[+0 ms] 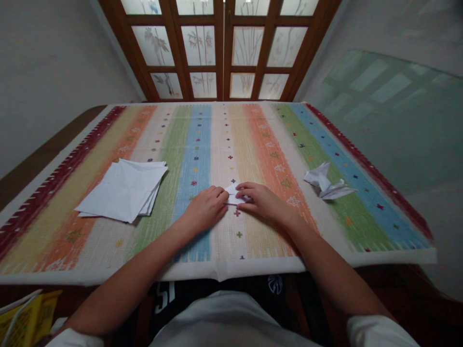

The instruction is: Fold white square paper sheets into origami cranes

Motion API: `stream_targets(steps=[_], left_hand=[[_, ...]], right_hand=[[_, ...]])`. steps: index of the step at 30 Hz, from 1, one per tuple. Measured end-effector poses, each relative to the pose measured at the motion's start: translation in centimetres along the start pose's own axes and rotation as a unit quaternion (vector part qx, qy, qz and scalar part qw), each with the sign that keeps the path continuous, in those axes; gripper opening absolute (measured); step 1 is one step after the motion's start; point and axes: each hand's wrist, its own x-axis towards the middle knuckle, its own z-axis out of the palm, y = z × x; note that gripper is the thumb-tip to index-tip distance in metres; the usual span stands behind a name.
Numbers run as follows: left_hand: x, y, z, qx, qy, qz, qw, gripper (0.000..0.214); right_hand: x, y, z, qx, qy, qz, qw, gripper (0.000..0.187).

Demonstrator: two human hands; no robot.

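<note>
Between my two hands, at the middle of the table, is a small piece of folded white paper (232, 193). My left hand (208, 206) has its fingers curled over the paper's left side. On the right side, my right hand (263, 201) grips it with thumb and fingers. Much of the paper is hidden under my fingers, so its exact folded shape does not show. A stack of white paper sheets (125, 188) lies to the left of my hands. Off to the right sits a folded white paper figure (328, 183) with pointed ends.
A striped, patterned tablecloth (197, 144) covers the table, its white front edge (224, 271) close to my body. At the lower left, below table height, is a yellow plastic basket (31, 318). Wooden doors with glass panes (222, 53) stand beyond the table.
</note>
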Motion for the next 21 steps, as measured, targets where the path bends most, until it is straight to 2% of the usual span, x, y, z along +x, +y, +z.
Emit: stream_targets(steps=[6,10,15,21], left_hand=[[-0.2,-1.1,1.4,-0.058,0.021,0.005,0.998,0.014],[-0.2,-1.5,1.6,-0.077,0.026,-0.009,0.997,0.013],[-0.1,-1.5,1.5,-0.074,0.030,-0.017,0.997,0.019],[0.1,-1.4,1.8,-0.032,0.026,0.039,0.998,0.029]], right_hand=[[-0.2,-0.1,-0.6,0.008,-0.014,0.003,1.000,0.013],[-0.2,0.1,-0.6,0.013,-0.023,0.007,1.000,0.007],[-0.3,-0.1,-0.7,0.011,-0.017,-0.005,1.000,0.016],[-0.5,-0.5,-0.8,-0.008,-0.006,-0.019,1.000,0.015]])
